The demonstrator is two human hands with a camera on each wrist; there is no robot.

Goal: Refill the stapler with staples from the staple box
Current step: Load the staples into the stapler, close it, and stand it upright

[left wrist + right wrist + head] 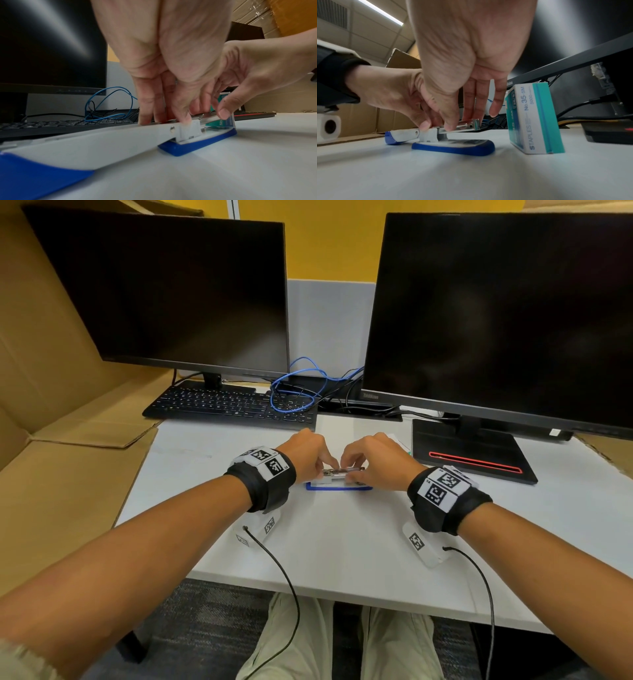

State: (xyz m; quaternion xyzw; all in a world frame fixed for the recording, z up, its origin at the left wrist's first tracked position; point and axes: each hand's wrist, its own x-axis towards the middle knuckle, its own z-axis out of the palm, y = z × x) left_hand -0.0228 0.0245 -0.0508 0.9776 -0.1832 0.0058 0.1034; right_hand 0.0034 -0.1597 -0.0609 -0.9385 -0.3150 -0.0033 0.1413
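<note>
The staple box carries "STAPLES", "No. 35-5M" and "5000" on its side. The right monitor has "ThinkVision" on its lower bezel — faint.

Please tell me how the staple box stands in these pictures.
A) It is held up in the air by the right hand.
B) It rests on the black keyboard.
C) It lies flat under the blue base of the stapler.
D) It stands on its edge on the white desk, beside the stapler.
D: the right wrist view shows the staple box upright on the desk, apart from the stapler, untouched by either hand.
</note>
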